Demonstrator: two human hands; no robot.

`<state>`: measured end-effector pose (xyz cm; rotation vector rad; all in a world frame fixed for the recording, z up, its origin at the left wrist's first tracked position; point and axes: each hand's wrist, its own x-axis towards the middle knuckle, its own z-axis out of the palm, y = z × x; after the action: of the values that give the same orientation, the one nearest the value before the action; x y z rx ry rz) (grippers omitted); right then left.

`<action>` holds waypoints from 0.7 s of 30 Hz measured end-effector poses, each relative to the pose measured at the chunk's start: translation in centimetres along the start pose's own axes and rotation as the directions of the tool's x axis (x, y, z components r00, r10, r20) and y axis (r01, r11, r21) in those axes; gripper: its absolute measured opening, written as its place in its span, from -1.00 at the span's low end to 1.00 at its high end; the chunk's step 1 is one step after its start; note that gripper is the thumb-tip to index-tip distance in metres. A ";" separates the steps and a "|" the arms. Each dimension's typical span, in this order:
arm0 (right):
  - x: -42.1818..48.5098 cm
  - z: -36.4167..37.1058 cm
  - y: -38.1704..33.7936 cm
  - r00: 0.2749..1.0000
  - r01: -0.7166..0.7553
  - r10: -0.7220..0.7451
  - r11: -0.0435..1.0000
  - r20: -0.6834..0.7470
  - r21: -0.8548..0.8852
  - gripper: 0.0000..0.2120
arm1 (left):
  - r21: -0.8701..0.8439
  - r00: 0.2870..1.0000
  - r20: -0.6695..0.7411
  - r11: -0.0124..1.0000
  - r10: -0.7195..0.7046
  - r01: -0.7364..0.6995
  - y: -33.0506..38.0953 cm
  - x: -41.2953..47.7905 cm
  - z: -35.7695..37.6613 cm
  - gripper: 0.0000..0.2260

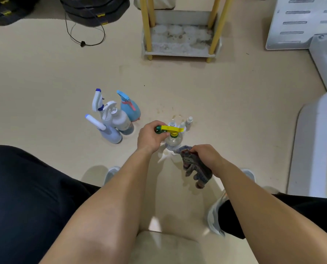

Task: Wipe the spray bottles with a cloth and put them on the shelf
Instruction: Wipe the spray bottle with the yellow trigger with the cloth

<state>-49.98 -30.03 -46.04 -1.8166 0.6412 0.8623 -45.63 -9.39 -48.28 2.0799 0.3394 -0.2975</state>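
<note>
A single view is supplied, taken from a wide-angle camera worn on the head. It is pointed forward and steeply down at the floor [235, 96]. The left hand [149, 138] and right hand [206, 155] are caught just below mid-frame, close in, forearms entering from the bottom edge. The shelf [178, 53] is seen farther off, near the top edge. Upright lines are tilted outward toward the frame's sides.

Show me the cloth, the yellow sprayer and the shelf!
cloth [196, 164], head view, on its hanging, bunched middle.
yellow sprayer [173, 129], head view, on the flat top of the spray head.
shelf [178, 53], head view, on the front rim of its bottom tray.
</note>
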 end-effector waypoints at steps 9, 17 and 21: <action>-2.6 -1.2 -2.7 0.998 0.054 -0.055 0.998 0.009 0.031 -0.77 | 0.063 0.999 0.009 0.997 0.035 -0.035 1.3 -0.9 -0.6 -0.81; -7.8 -5.9 -6.4 0.990 0.127 -0.119 0.985 -0.070 0.113 -0.74 | -0.013 0.993 0.057 0.995 0.104 -0.103 4.9 -3.4 -5.1 -0.75; -10.6 -7.4 -9.6 0.942 0.308 -0.256 0.914 -0.215 0.263 -0.75 | -0.082 0.982 0.081 0.983 0.170 -0.164 9.0 -5.0 -8.2 -0.85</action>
<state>-47.23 -32.85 -30.42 -1.6710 0.5641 0.3902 -46.44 -7.31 -35.36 2.0004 0.1201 -0.2695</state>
